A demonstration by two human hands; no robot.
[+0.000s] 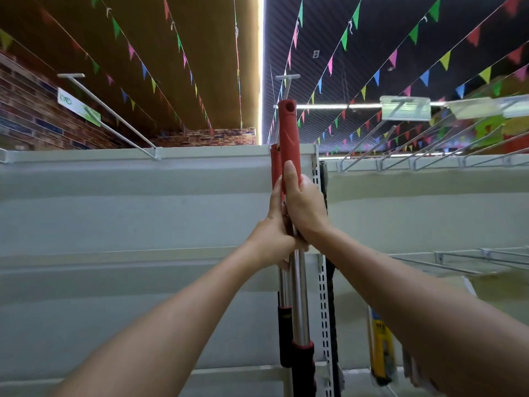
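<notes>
Head view: two red-handled poles stand upright at centre, running 6 to 12 o'clock against the shelf (143,224). The right hand (306,207) curls round the front pole (289,138) at its grip. The left hand (274,239) clasps the rear pole (275,164) just below. The front pole's top sits close under the hook (287,87) at 12 o'clock, apparently not hung yet. The lifting looks done; the hanging is left.

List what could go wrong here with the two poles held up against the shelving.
1. The right hand and left hand crowd together on two upright poles; the shorter pole could slip and drop.
2. The hanging hole of the taller pole sits near the hook; if it misses, the pole may fall.
3. Either pole could knock the slotted rail beside them.
</notes>
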